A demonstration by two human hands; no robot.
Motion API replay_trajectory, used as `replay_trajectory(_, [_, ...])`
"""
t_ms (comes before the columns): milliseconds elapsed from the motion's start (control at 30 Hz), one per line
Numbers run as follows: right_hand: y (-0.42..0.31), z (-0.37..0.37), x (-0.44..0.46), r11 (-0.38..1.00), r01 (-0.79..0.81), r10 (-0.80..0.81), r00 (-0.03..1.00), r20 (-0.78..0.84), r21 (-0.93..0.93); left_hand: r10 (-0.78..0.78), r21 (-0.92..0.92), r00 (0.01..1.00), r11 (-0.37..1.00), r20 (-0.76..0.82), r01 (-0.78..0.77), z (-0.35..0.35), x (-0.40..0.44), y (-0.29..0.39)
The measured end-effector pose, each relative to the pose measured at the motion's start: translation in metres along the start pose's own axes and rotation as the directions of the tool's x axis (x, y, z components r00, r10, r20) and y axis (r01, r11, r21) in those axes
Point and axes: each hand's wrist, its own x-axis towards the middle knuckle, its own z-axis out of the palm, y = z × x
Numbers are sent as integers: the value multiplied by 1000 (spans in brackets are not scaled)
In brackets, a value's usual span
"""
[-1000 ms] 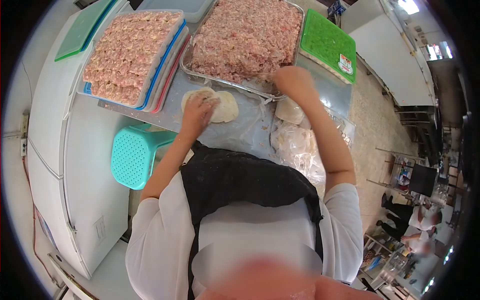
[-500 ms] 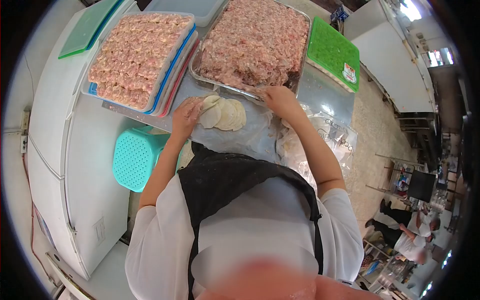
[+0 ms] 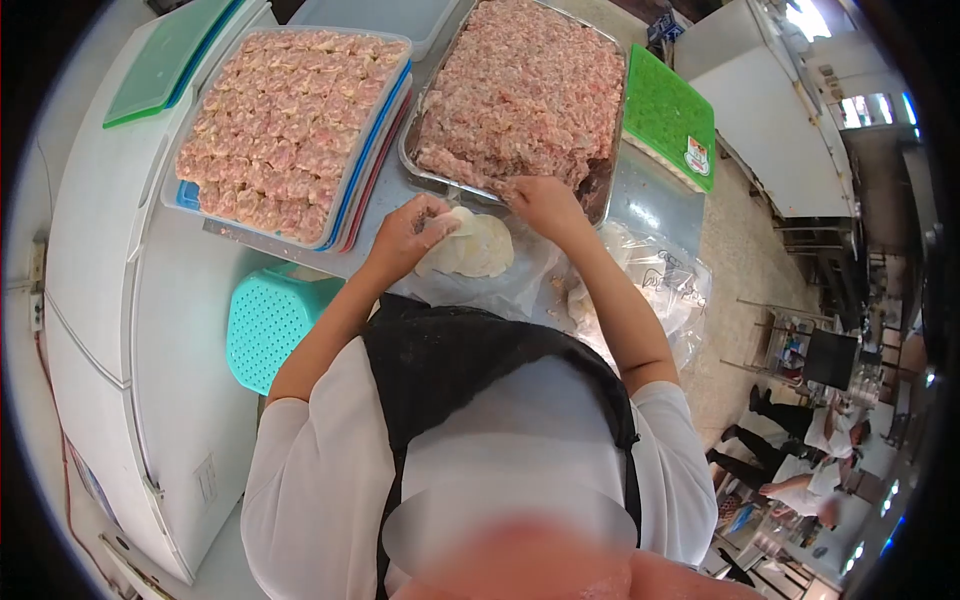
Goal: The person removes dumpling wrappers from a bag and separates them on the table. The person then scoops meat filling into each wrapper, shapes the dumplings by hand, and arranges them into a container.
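Observation:
My left hand [image 3: 408, 238] is closed in a pinch on a thin, round dumpling wrapper [image 3: 463, 221]. Beneath that wrapper, more pale wrappers [image 3: 484, 252] lie fanned on a clear plastic sheet. At the near edge of the metal tray [image 3: 408, 150], my right hand [image 3: 545, 207] has its fingers drawn together against the ground meat [image 3: 520, 100]. Its fingertips are partly hidden by the meat and the hand itself.
To the left, a stack of plastic containers carries rows of filled dumplings [image 3: 290, 125]. A green-lidded box [image 3: 668, 115] stands right of the tray. Nearer me lies a marked plastic bag [image 3: 650, 285]. A turquoise stool [image 3: 270, 325] stands below left. Two people [image 3: 810, 455] are farther off.
My left hand has moved right over the wrappers and now lifts one from the pile. My right hand stays at the tray's near edge. The camera view has shifted slightly.

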Motion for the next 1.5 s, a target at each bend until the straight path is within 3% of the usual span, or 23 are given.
replay_trajectory(67, [20, 8, -3, 991, -47, 45, 999, 24, 125, -57, -177, 998, 982, 38, 63, -3, 12, 2])
replay_trajectory(133, [24, 6, -7, 901, -9, 59, 993, -100, 434, -233, -787, 958, 554, 167, 272, -5, 23, 18])
replay_trajectory(167, [27, 5, -13, 902, -18, 70, 992, -104, 432, -29, -700, 991, 705, 134, 116, -4, 34, 4])
replay_trajectory(233, [-2, -31, -23, 535, -125, 323, 944, -65, 836, -22, -672, 990, 733, 137, 109, -1, 52, 14])
replay_trajectory(267, [-6, -39, -28, 533, -127, 335, 939, -71, 837, -17, -643, 991, 759, 129, 97, 2, 57, 25])
replay_trajectory(400, [-3, -53, -42, 326, -138, 506, 861, -49, 935, -185, -694, 979, 695, 82, 189, 20, 80, 76])
replay_trajectory(433, [-3, -55, -43, 296, -98, 468, 882, -54, 950, -94, -822, 996, 567, -6, 49, 34, 87, 78])
replay_trajectory(500, [0, -46, -39, 261, -55, 431, 900, -65, 964, -77, -889, 997, 456, 12, 46, 48, 98, 92])
replay_trajectory(567, [8, -17, -25, 799, 241, 193, 765, -615, 551, 100, -939, 995, 343, 7, -28, 51, 110, 94])
replay_trajectory(600, [15, -18, -30, 798, 242, 198, 760, -619, 553, 102, -937, 995, 349, 12, -24, 50, 116, 90])
replay_trajectory(667, [33, -27, -44, 978, 65, 40, 877, -478, 200, 65, -995, 998, 93, -16, -22, 47, 125, 84])
replay_trajectory(700, [29, -44, -52, 977, 71, 35, 876, -481, 201, -18, -988, 998, 147, -58, -55, 47, 127, 78])
replay_trajectory(733, [14, -72, -64, 994, -76, 98, 950, -297, 84, -19, -987, 998, 151, -62, -59, 50, 128, 76])
replay_trajectory(800, [9, -83, -73, 980, -192, 185, 976, -112, -59, -334, -969, 927, 225, -173, -100, 57, 127, 76])
replay_trajectory(900, [18, -79, -75, 1000, -22, 25, 945, -326, 12, -313, -979, 940, 190, -136, -78, 68, 119, 93])
replay_trajectory(1100, [9, -119, -85, 980, -19, 1, 996, -89, -199, -333, -960, 920, 249, -208, -127, 83, 122, 99])
replay_trajectory(1267, [48, -129, -80, 980, 190, -184, 978, -98, 63, -293, -975, 935, 149, -202, -164, 80, 116, 98])
replay_trajectory(1300, [57, -128, -81, 977, 205, -198, 975, -104, 65, -174, -960, 973, 260, -148, -100, 79, 109, 105])
replay_trajectory(1367, [74, -123, -82, 850, 316, -133, 903, -409, 421, 15, -830, 998, 555, -56, -55, 78, 97, 112])
replay_trajectory(1400, [78, -125, -84, 847, 324, -142, 902, -408, 421, 16, -829, 998, 556, -66, -63, 75, 93, 118])
replay_trajectory(1433, [81, -127, -86, 792, 181, -65, 975, -214, 584, 175, -448, 980, 872, -96, -199, 71, 89, 127])
replay_trajectory(1467, [82, -127, -88, 714, 8, -13, 1000, 2, 701, 320, 46, 946, 947, -46, -318, 68, 87, 132])
replay_trajectory(1500, [79, -130, -91, 712, 14, -25, 1000, 5, 702, 446, 254, 894, 870, -39, -422, 69, 90, 135])
